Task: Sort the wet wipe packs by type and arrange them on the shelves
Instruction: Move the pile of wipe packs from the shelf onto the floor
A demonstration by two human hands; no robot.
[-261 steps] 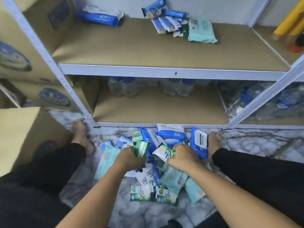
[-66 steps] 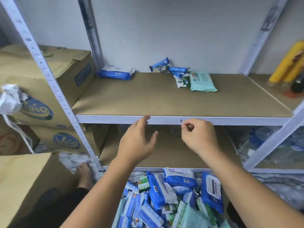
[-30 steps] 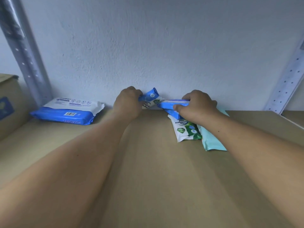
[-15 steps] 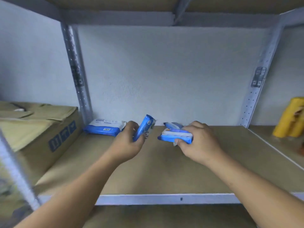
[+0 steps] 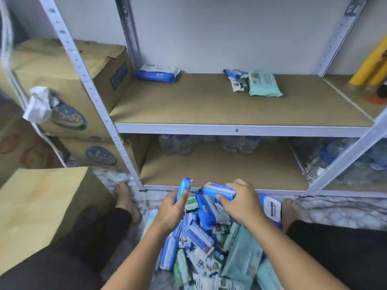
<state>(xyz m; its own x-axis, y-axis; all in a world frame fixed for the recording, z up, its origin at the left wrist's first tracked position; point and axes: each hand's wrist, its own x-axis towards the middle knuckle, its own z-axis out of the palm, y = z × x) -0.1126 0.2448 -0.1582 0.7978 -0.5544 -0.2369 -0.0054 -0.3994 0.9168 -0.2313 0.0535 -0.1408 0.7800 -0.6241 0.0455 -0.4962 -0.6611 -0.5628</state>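
My left hand (image 5: 170, 210) grips a small blue wipe pack (image 5: 183, 186) held upright. A flatter blue-and-white wipe pack (image 5: 218, 190) is held in my right hand (image 5: 240, 200). Both hands hover above a heap of mixed blue, green and teal wipe packs (image 5: 205, 243) on the floor between my legs. On the middle shelf (image 5: 209, 105) lie a large blue pack (image 5: 158, 73) at the back left, and at the back right a small blue pack (image 5: 232, 73), a green-and-white pack (image 5: 239, 84) and a teal pack (image 5: 263, 83).
Cardboard boxes (image 5: 69, 84) are stacked left of the shelf post (image 5: 94, 95). A tan box (image 5: 35, 208) stands by my left leg. Water bottles (image 5: 345, 160) fill the lower shelf's back and right. Yellow objects (image 5: 370, 68) stand at the far right.
Both hands took blue packs off the middle shelf and carried them down to just above the floor heap. The view dropped from the shelf to the floor.
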